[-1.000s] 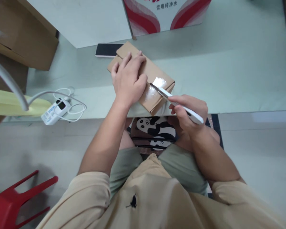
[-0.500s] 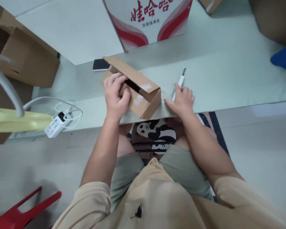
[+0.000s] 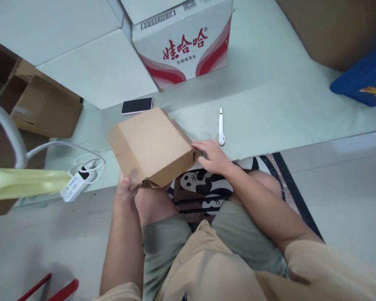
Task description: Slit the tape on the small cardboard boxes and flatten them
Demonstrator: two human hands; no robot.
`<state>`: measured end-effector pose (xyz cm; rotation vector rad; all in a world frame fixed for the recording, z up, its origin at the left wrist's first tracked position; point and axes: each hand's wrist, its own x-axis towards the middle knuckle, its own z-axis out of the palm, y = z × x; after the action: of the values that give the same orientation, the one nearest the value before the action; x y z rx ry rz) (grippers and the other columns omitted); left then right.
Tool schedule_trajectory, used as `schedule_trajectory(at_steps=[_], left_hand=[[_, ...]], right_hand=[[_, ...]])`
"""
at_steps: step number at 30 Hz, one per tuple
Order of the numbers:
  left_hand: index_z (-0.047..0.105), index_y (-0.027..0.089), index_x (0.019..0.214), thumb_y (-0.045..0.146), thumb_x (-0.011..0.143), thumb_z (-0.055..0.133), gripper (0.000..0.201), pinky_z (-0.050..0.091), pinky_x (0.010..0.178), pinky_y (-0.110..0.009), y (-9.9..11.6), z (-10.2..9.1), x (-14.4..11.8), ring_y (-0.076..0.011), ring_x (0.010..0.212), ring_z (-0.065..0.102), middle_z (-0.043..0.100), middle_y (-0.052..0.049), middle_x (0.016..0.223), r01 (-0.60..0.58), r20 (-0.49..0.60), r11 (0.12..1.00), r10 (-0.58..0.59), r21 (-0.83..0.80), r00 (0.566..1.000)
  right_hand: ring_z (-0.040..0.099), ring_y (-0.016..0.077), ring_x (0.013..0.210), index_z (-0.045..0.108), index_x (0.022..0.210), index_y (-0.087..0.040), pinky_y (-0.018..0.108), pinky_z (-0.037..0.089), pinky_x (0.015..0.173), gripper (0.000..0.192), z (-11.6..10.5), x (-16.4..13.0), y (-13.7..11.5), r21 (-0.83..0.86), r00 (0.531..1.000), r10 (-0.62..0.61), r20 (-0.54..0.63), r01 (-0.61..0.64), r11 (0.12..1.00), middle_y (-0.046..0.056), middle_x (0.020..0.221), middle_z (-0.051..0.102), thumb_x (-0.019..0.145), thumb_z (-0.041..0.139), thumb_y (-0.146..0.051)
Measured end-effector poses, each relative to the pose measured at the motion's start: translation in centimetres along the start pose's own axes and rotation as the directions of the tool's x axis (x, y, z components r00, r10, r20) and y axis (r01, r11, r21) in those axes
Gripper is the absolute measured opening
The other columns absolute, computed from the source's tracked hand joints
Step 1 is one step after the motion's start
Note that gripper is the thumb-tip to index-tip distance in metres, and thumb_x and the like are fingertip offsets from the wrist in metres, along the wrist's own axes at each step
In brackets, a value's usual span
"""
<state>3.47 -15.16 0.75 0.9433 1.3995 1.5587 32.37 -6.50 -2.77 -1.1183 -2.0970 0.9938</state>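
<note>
Two hands at one cardboard box (image 3: pixel 156 142), nearer the person than the one printed carton (image 3: pixel 184 54).
Cardboard box sits at the table (image 3: pixel 269 104) edge, partly overhanging, broad panel up, one flap on its left side. Left hand (image 3: pixel 124 192): grasping that flap, thumb on top, fingers hidden beneath. Right hand (image 3: pixel 215 156): fingertips at the cardboard box's right corner; can't tell if pinching or just touching. Relative to printed carton: one white cutter (image 3: pixel 221 127) on the person's side, below its right part; one phone (image 3: pixel 137 105) just off its near left corner; one white power strip (image 3: pixel 78 182) well to the near left; one blue item (image 3: pixel 363 79) well right.
</note>
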Motion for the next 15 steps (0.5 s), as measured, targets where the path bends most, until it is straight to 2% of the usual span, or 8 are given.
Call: schedule_trajectory(at_steps=[2,4,8,11,15], left_hand=[[0.073,0.026,0.101,0.048,0.044,0.093,0.064,0.061,0.074,-0.03,-0.4,0.6,-0.1,-0.0223,0.085,0.073,0.077,-0.004,0.097,0.062,-0.013,0.996,-0.063,-0.071,0.998],[0.072,0.024,0.105,0.044,0.047,0.093,0.064,0.059,0.067,-0.027,-0.6,1.2,0.4,-0.0202,0.078,0.072,0.078,-0.005,0.093,0.114,-0.012,0.985,-0.116,-0.129,0.993],[0.071,0.019,0.096,0.032,0.049,0.09,0.052,0.057,0.065,-0.026,-1.1,2.4,2.0,-0.0191,0.077,0.071,0.076,-0.004,0.086,0.21,-0.009,0.939,-0.221,-0.273,0.975],[0.066,0.018,0.081,0.03,0.056,0.082,0.032,0.054,0.066,-0.026,-1.6,2.9,3.3,-0.0173,0.077,0.068,0.074,-0.004,0.082,0.186,-0.042,0.937,-0.208,-0.294,0.977],[0.055,0.017,0.067,0.034,0.063,0.077,0.028,0.048,0.063,-0.023,-2.1,3.0,4.6,-0.0122,0.067,0.059,0.063,-0.001,0.068,0.102,-0.152,0.965,-0.142,-0.241,0.978]], right_hand=[[0.053,0.0338,0.141,0.061,0.139,-0.018,0.058,0.038,0.121,0.063,0.3,0.1,0.4,0.102,1.0,-0.017,0.007,0.017,0.995,0.014,0.148,0.061,0.077,0.055,-0.026],[0.05,0.0357,0.144,0.051,0.144,-0.022,0.061,0.035,0.123,0.068,0.4,0.1,0.7,0.224,1.0,0.011,-0.027,-0.005,0.975,0.014,0.152,0.057,0.078,0.061,-0.036],[0.057,0.0313,0.137,0.037,0.136,-0.027,0.054,0.045,0.117,0.072,-0.1,0.3,1.0,0.496,0.993,0.086,-0.082,-0.034,0.868,0.015,0.15,0.055,0.076,0.069,-0.049],[0.064,0.0279,0.125,0.032,0.128,-0.028,0.051,0.05,0.112,0.07,-0.4,0.5,1.1,0.582,0.989,0.133,-0.06,-0.073,0.81,0.013,0.133,0.064,0.073,0.072,-0.046],[0.067,0.0264,0.114,0.021,0.14,-0.031,0.051,0.05,0.11,0.09,-0.3,0.5,1.6,0.571,0.975,0.17,-0.143,-0.059,0.818,0.007,0.118,0.065,0.071,0.076,-0.046]])
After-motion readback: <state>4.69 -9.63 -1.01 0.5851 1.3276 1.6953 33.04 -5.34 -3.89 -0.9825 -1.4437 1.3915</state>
